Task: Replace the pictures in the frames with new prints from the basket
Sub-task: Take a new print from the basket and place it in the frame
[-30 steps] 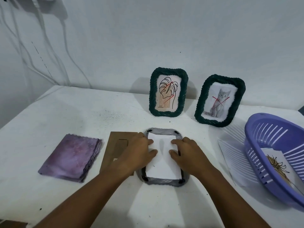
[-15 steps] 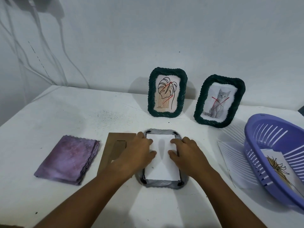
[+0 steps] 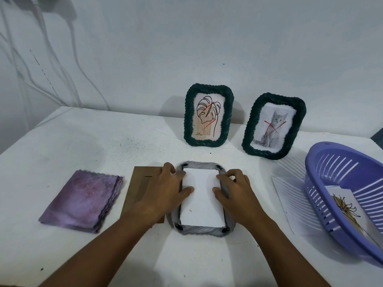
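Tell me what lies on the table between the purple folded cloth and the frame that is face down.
In the head view, a brown backing board lies flat between the purple cloth and the face-down frame; the left hand partly covers it.

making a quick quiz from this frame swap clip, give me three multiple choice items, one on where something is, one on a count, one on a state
1. Where is the folded purple cloth?
A. inside the basket
B. on the table, left of the brown backing board
C. leaning on the wall

2. How many frames stand upright near the wall?
A. one
B. two
C. four

3. How does the frame under the hands lie?
A. face down, back open, white paper in it
B. upright, facing the camera
C. inside the basket

Answers:
1 B, the cloth lies flat beside the board.
2 B, the leaf frame and the cat frame stand there.
3 A, the grey frame lies flat with white paper under the left hand and right hand.
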